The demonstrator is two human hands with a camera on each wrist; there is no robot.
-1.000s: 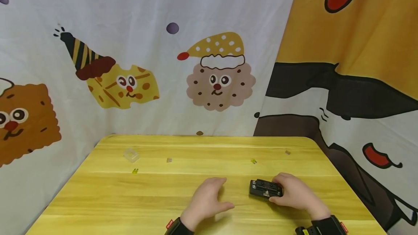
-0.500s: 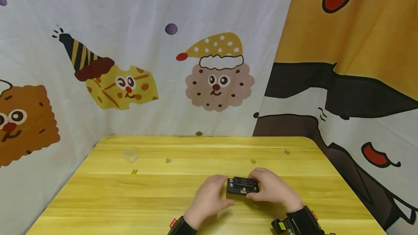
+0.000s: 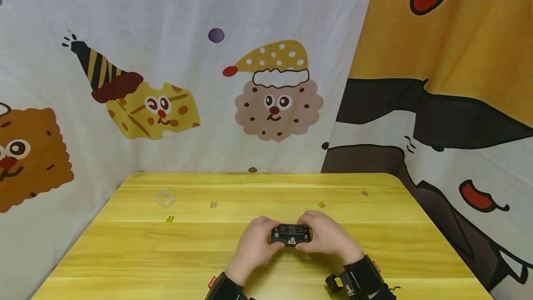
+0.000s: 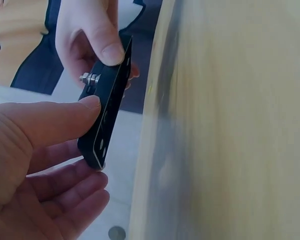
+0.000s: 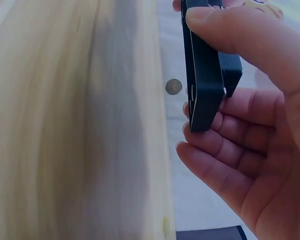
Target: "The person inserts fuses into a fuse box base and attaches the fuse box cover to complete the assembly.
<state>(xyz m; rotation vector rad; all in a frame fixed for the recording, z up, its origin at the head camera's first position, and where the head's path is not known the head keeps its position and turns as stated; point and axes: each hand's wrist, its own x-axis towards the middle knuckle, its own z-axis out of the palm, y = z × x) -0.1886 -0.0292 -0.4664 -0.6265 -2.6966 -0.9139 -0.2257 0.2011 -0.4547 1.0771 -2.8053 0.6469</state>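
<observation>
Both hands hold a black block with metal screw terminals over the middle of the wooden table. My left hand grips its left end, thumb on the near side and fingers behind. At the other end, my right hand pinches it the same way. In the left wrist view, the block shows a silver bolt with nuts on one side and small holes along its underside. The right wrist view shows the block above the curled fingers, with the thumb pressed along its edge.
Toward the back left of the wooden table lies a small clear plastic case. Tiny yellow-green pieces and tan pieces are scattered along the far part. A cartoon-printed cloth hangs behind the table.
My right hand has brought the black block leftward to the middle. My left hand, earlier held apart from it with spread fingers, now grips its left end.
</observation>
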